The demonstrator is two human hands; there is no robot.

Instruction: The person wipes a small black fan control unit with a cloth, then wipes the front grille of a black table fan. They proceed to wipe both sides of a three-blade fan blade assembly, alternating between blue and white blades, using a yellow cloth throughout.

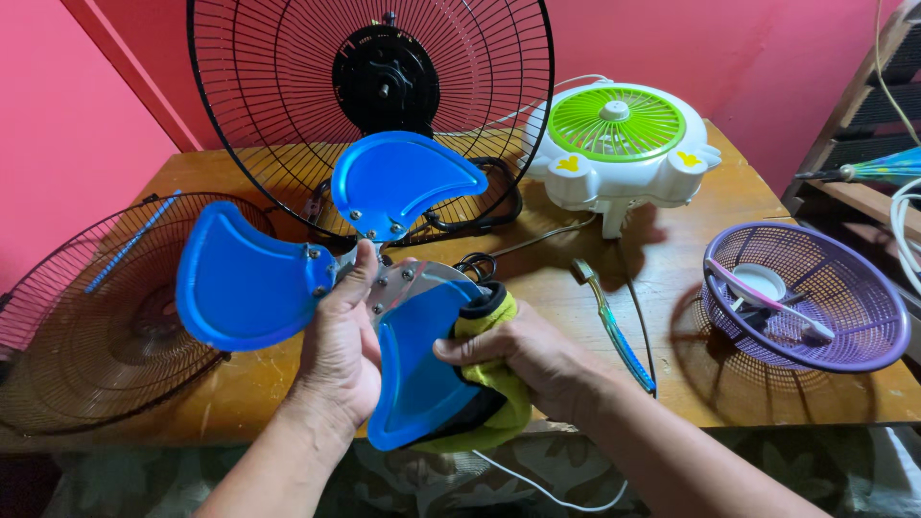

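My left hand grips the metal hub of a blue three-bladed fan propeller, thumb pressed near the centre. One blade points up, one left, one down toward me. My right hand holds a yellow-green cloth with a black edge pressed against the lower blade's right edge and wrapped under it.
A black fan rear guard with its motor stands upright at the back. A loose front guard lies at left. A white and green small fan, a toothbrush and a purple basket sit on the wooden table.
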